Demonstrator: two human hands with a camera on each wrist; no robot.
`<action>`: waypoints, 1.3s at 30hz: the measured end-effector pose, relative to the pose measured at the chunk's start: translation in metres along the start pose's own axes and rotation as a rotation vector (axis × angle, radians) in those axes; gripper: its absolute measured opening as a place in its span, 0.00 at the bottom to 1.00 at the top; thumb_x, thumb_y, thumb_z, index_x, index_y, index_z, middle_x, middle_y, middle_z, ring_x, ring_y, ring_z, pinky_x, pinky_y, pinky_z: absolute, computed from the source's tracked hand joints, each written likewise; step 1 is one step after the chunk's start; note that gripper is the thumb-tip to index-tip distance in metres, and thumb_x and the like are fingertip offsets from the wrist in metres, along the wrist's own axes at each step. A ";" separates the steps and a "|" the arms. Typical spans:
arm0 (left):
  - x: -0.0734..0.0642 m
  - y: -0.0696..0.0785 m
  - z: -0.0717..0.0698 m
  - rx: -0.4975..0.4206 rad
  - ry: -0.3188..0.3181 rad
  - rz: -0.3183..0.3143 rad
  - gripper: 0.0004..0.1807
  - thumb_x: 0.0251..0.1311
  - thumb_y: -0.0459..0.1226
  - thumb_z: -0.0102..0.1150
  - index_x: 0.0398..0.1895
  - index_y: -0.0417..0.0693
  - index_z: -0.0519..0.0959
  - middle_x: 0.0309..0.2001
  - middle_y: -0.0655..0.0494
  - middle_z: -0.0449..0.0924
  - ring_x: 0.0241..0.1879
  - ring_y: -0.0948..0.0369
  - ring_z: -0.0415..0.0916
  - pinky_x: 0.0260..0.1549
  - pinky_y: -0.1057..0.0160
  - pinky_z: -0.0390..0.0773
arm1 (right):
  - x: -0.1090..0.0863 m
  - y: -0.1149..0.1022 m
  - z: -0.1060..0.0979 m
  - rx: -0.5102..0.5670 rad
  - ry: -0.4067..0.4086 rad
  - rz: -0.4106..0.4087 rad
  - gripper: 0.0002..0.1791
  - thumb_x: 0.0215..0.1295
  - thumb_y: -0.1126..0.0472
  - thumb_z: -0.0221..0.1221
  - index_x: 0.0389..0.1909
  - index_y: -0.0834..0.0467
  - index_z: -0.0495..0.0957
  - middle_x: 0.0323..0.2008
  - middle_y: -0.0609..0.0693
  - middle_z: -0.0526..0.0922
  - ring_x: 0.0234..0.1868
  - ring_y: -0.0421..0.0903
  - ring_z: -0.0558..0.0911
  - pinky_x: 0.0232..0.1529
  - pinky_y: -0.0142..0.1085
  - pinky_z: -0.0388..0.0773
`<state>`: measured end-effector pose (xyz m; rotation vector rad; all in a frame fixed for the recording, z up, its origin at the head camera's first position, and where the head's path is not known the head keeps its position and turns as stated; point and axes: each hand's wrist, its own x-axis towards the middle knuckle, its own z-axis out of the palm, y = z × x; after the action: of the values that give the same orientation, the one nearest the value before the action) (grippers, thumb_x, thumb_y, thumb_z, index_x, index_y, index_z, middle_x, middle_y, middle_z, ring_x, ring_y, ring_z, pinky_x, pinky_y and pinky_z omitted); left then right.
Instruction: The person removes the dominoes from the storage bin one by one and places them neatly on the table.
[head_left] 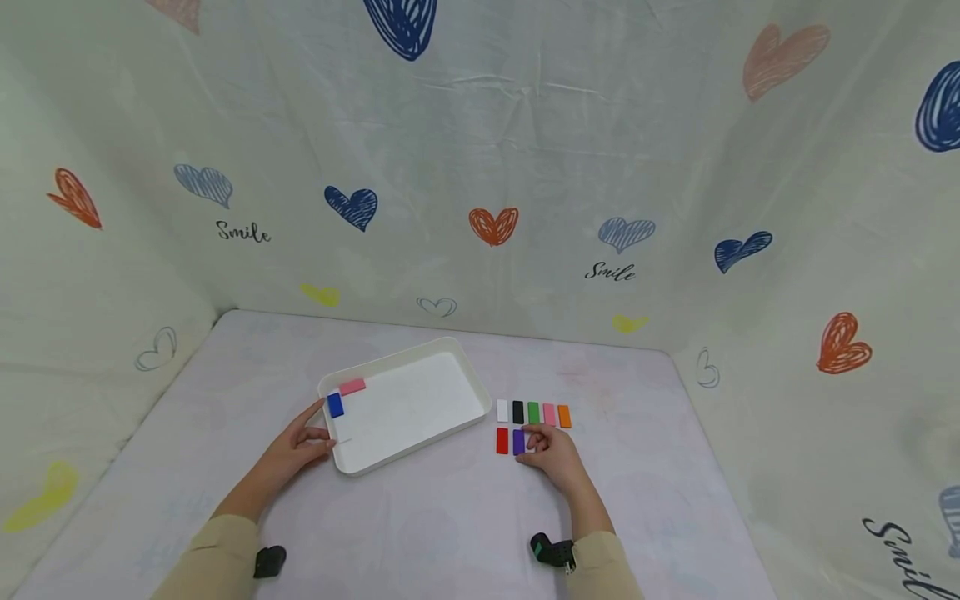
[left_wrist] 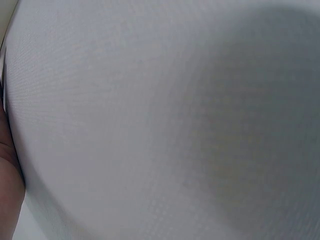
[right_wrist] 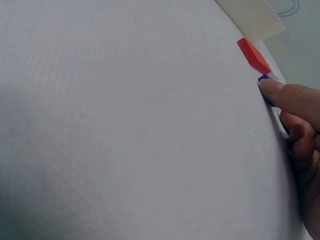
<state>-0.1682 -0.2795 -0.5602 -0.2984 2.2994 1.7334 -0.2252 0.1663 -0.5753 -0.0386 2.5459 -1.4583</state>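
My right hand (head_left: 553, 457) pinches a purple block (head_left: 519, 442) between thumb and forefinger at its two ends; the block is on the table. In the right wrist view the thumb (right_wrist: 291, 98) covers part of it. A red block (head_left: 502, 441) lies just left of it. On the other side, my left hand (head_left: 294, 444) touches the left end of a white tray (head_left: 408, 454), fingers spread along the rim. Inside the tray's left end lie a blue block (head_left: 335, 405) and a pink block (head_left: 352, 387). Only an edge of the left hand shows in the left wrist view.
Behind the purple block, a row holds a white block (head_left: 502, 410), a black block (head_left: 518, 412), a green block (head_left: 533, 412), another pink block (head_left: 550, 414) and an orange block (head_left: 564, 416). A cloth wall (head_left: 540, 150) with printed hearts surrounds the table (head_left: 420, 533).
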 end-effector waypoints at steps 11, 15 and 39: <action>0.000 0.000 0.000 0.006 0.002 -0.004 0.49 0.61 0.42 0.66 0.79 0.57 0.45 0.51 0.41 0.72 0.38 0.57 0.79 0.40 0.69 0.79 | -0.001 0.000 0.000 0.011 -0.012 -0.001 0.29 0.48 0.67 0.74 0.54 0.61 0.79 0.31 0.50 0.75 0.29 0.46 0.70 0.26 0.30 0.67; -0.002 0.000 0.000 0.001 0.003 -0.008 0.49 0.62 0.41 0.65 0.79 0.56 0.45 0.51 0.41 0.73 0.39 0.57 0.78 0.40 0.69 0.79 | -0.004 -0.002 0.001 0.020 0.003 -0.015 0.29 0.48 0.66 0.74 0.54 0.59 0.79 0.33 0.50 0.75 0.31 0.46 0.71 0.27 0.30 0.69; -0.002 0.001 0.002 0.032 0.019 -0.014 0.48 0.63 0.42 0.64 0.79 0.57 0.45 0.51 0.42 0.73 0.40 0.57 0.77 0.41 0.68 0.79 | -0.013 -0.099 0.079 0.293 -0.212 -0.267 0.26 0.49 0.74 0.71 0.52 0.68 0.78 0.37 0.61 0.80 0.34 0.43 0.75 0.29 0.26 0.73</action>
<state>-0.1667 -0.2777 -0.5594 -0.3252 2.3298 1.6929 -0.2055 0.0498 -0.5269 -0.4764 2.2016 -1.8026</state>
